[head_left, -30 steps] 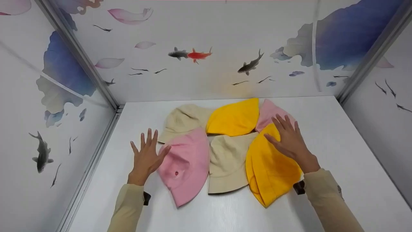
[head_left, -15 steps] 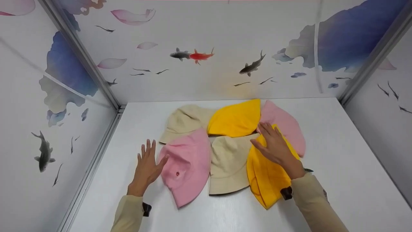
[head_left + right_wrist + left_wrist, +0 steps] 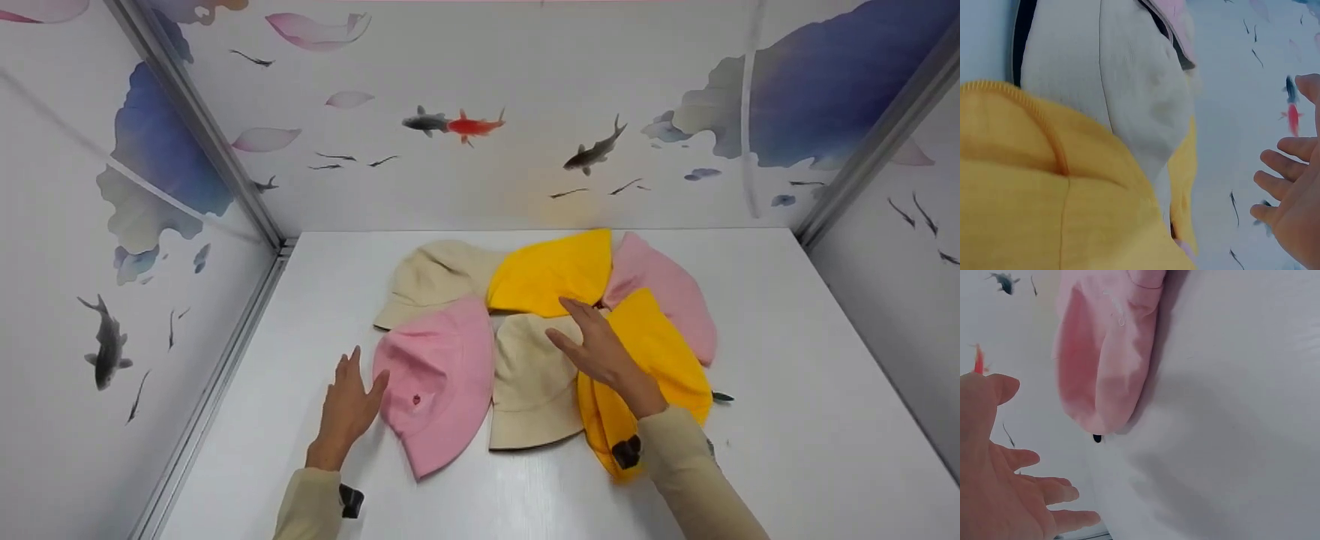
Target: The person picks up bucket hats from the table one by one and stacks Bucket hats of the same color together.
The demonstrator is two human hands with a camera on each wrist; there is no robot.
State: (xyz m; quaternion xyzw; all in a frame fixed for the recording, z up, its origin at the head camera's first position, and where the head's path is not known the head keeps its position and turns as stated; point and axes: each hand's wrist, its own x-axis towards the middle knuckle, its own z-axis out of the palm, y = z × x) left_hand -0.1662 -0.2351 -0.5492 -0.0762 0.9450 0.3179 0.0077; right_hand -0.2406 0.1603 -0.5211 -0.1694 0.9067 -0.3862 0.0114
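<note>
Bucket hats lie in two rows on the white table (image 3: 787, 450). In the back row are a beige hat (image 3: 435, 277), a yellow hat (image 3: 551, 274) and a pink hat (image 3: 667, 292). The front row has a pink hat (image 3: 442, 382), a beige hat (image 3: 529, 375) and a folded yellow hat (image 3: 671, 360). Just left of the front pink hat is my left hand (image 3: 349, 409), fingers extended and holding nothing; the left wrist view shows a gap between them. My right hand (image 3: 604, 352) hovers over the front beige and yellow hats, fingers extended, covering part of both.
A white back wall (image 3: 450, 187) painted with fish and petals stands behind the table, with side walls left and right. Metal rails (image 3: 217, 390) run along the left edge. A small dark tag (image 3: 722, 397) shows beside the front yellow hat.
My right hand has moved left from over the yellow and back pink hats, uncovering the back pink hat. My left hand has come slightly nearer the front edge. The hats have not moved.
</note>
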